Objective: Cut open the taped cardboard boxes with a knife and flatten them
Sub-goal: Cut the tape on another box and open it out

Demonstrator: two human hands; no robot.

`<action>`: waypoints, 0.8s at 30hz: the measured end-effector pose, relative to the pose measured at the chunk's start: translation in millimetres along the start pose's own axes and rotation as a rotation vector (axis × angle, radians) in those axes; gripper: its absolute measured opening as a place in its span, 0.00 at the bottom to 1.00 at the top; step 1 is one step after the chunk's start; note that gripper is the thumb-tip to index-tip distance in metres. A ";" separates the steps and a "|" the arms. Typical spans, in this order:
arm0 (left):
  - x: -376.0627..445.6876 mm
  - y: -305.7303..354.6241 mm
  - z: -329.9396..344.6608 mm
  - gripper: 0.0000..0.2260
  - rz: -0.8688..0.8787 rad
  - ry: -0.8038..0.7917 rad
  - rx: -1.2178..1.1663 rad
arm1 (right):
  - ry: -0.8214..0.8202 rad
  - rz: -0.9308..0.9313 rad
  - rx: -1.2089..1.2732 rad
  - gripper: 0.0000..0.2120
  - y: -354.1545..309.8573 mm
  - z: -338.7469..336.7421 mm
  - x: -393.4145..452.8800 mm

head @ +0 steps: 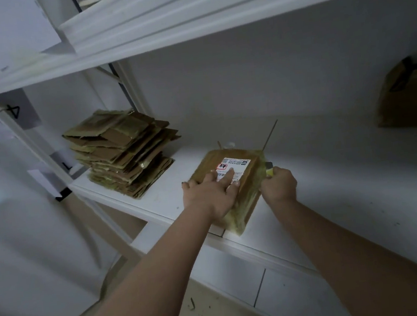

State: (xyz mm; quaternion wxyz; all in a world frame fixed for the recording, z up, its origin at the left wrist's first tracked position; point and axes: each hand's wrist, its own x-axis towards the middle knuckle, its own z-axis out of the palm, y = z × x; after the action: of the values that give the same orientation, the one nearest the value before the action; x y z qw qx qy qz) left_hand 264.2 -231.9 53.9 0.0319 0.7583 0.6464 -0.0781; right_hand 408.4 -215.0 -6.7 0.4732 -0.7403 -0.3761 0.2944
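A small taped cardboard box point(233, 181) sits near the front edge of a white shelf point(336, 195). Shiny tape wraps its sides, and a white shipping label point(234, 165) with a red mark is stuck on its top. One corner of the box sticks out a little over the front edge of the shelf.

The left hand point(210, 196) lies flat on top of the box. Its fingers are straight and spread, and the fingertips reach onto the label. The left arm stretches up from the bottom of the view.

The right hand point(279, 184) is just beside the right side of the box. Its fingers are curled tight around a knife point(269, 169) with a yellow handle. Only a small bit of the handle shows above the fist. The blade is hard to see, but it seems to be at the taped right edge of the box. The right arm comes in from the bottom right.

To the left, well apart from the hands, a stack of flattened boxes point(123, 152) rests on the same shelf. At the far right another cardboard box point(411, 95) stands by the wall. Above, a second white shelf point(186, 17) holds white paper point(5, 27).
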 end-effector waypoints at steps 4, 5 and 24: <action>-1.5 2.0 1.2 0.23 -0.039 -0.023 -0.087 | -0.094 -0.028 0.007 0.09 7.3 -11.9 5.8; -1.6 2.1 1.3 0.23 -0.049 -0.024 -0.108 | -0.126 -0.033 -0.004 0.10 10.2 -12.9 4.0; -12.6 10.6 2.8 0.23 -0.112 0.000 -0.195 | -0.542 0.005 0.181 0.11 24.3 -41.4 -111.6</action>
State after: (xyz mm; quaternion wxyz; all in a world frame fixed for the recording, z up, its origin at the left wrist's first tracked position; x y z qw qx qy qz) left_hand 272.5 -246.4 52.5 0.1012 0.7142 0.6924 -0.0164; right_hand 387.3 -334.7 -4.5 0.4188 -0.5904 -0.4594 0.5149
